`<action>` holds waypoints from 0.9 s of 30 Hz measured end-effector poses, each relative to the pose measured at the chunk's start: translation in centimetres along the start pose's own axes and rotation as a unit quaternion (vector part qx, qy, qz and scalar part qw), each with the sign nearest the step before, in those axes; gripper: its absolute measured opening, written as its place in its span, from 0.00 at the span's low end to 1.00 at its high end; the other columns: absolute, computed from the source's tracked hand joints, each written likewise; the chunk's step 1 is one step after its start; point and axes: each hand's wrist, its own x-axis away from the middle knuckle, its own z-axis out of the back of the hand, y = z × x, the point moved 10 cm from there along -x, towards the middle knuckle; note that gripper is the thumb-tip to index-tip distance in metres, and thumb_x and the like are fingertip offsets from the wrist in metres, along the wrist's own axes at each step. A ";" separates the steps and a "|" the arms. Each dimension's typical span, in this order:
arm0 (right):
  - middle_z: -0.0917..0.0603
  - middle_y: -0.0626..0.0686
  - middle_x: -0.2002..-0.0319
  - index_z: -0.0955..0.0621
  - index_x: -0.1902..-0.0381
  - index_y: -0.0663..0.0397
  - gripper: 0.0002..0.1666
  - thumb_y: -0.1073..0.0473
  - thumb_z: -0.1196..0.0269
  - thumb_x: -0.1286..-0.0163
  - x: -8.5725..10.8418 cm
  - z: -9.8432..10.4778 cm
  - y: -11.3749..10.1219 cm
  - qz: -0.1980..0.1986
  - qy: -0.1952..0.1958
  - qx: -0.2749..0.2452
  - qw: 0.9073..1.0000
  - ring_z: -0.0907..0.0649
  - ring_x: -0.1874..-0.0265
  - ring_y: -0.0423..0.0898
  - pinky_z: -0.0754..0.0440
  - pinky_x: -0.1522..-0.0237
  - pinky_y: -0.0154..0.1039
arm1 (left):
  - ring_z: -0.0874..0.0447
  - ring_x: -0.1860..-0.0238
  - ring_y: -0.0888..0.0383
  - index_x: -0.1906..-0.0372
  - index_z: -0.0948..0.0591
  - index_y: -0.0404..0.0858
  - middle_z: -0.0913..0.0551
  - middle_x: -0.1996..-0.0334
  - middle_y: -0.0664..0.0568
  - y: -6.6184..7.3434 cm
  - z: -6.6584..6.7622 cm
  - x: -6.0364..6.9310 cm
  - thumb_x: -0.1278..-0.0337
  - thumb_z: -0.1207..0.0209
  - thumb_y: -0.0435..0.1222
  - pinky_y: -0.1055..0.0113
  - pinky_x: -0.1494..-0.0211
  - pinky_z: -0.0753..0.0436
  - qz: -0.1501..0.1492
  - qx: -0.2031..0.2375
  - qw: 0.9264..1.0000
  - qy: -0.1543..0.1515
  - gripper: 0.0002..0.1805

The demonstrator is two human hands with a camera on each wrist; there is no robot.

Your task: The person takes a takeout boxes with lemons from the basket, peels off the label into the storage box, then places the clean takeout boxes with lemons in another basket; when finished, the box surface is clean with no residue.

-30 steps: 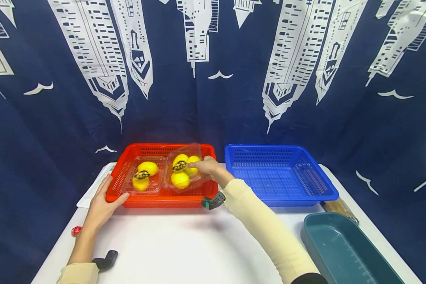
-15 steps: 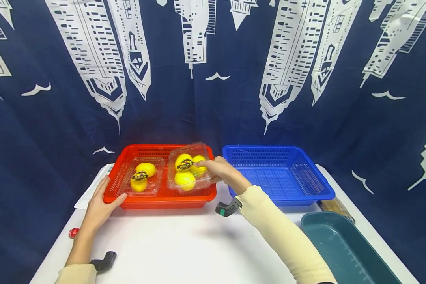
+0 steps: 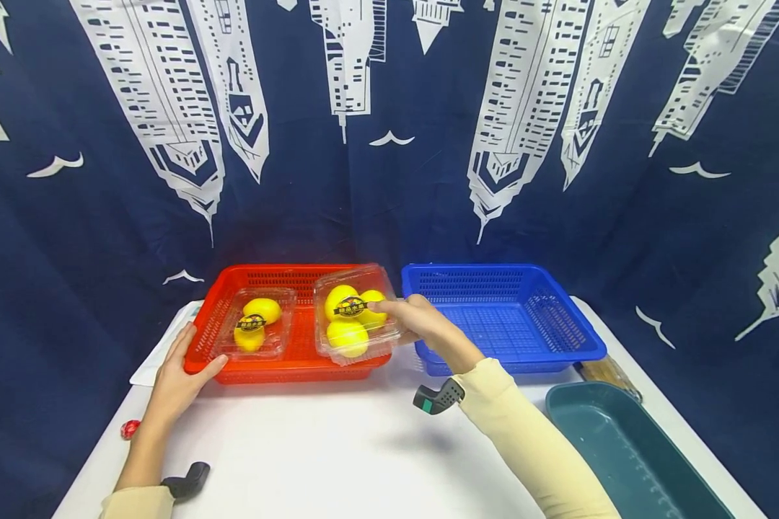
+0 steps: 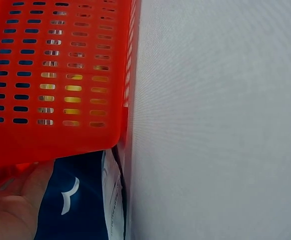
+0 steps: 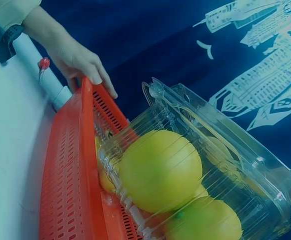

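Observation:
My right hand (image 3: 422,321) holds a clear plastic clamshell box (image 3: 357,313) by its right side, thumb on top near the dark label. Several lemons (image 3: 348,339) show through the plastic; in the right wrist view, the lemons (image 5: 160,170) fill the tilted box. It hangs above the right end of the red basket (image 3: 285,375). My left hand (image 3: 182,371) rests on that basket's front-left corner, fingers extended along the left rim and thumb along the front. Inside the basket, at its left, lies a second clear box (image 3: 279,342) with two lemons (image 3: 262,311) visible.
A blue basket (image 3: 493,328) stands right of the red one. A teal bin (image 3: 623,447) is at the right front, with a brown packaged item (image 3: 606,375) behind it. A small red object (image 3: 130,429) and a white packet (image 3: 162,346) lie on the left. A patterned curtain (image 3: 298,187) hangs behind.
The right hand has lifted the box of lemons from the red basket and moved it right and toward me. The left hand stays at the basket's corner.

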 end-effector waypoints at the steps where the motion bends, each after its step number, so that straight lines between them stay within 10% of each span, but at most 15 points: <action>1: 0.39 0.43 0.88 0.32 0.86 0.48 0.26 0.40 0.35 0.41 0.2 0.2 0.1 0.001 0.000 0.000 1.000 0.33 0.86 0.40 0.12 0.58 0.44 | 0.54 0.24 0.33 0.23 0.52 0.33 0.53 0.22 0.39 0.1 -0.1 0.0 0.43 0.37 0.49 0.30 0.28 0.48 0.000 0.000 1.000 -0.001 0.51; 10: 0.47 0.42 0.91 0.35 0.88 0.48 0.29 0.41 0.36 0.38 2.4 1.1 1.5 0.021 -0.015 -0.018 0.999 0.44 0.90 0.40 0.17 0.45 0.57 | 0.53 0.25 0.32 0.23 0.52 0.34 0.52 0.22 0.39 0.4 -0.2 -0.1 0.42 0.38 0.50 0.29 0.30 0.47 0.000 -0.006 1.000 -0.004 0.52; 16: 0.15 0.52 0.68 0.16 0.54 0.63 0.30 0.40 0.39 0.36 3.9 1.3 2.9 0.022 -0.014 -0.012 1.000 0.18 0.69 0.43 0.15 0.51 0.50 | 0.52 0.25 0.32 0.23 0.51 0.33 0.52 0.22 0.38 0.4 -0.1 0.0 0.43 0.37 0.50 0.29 0.29 0.47 -0.003 -0.006 1.000 0.000 0.51; 20: 0.15 0.59 0.53 0.18 0.48 0.66 0.33 0.42 0.40 0.36 5.1 1.4 4.0 0.026 -0.012 -0.015 0.999 0.17 0.58 0.47 0.16 0.56 0.44 | 0.53 0.25 0.32 0.23 0.52 0.33 0.52 0.22 0.38 0.4 -0.2 0.0 0.42 0.37 0.49 0.29 0.29 0.47 -0.001 -0.003 1.000 -0.001 0.51; 27: 0.13 0.57 0.58 0.20 0.46 0.68 0.34 0.43 0.40 0.36 7.1 1.6 5.6 0.023 -0.008 -0.025 0.999 0.16 0.62 0.44 0.18 0.64 0.40 | 0.52 0.24 0.33 0.23 0.52 0.34 0.53 0.22 0.40 0.0 -0.1 0.1 0.43 0.37 0.49 0.29 0.30 0.46 0.006 -0.005 1.000 0.000 0.52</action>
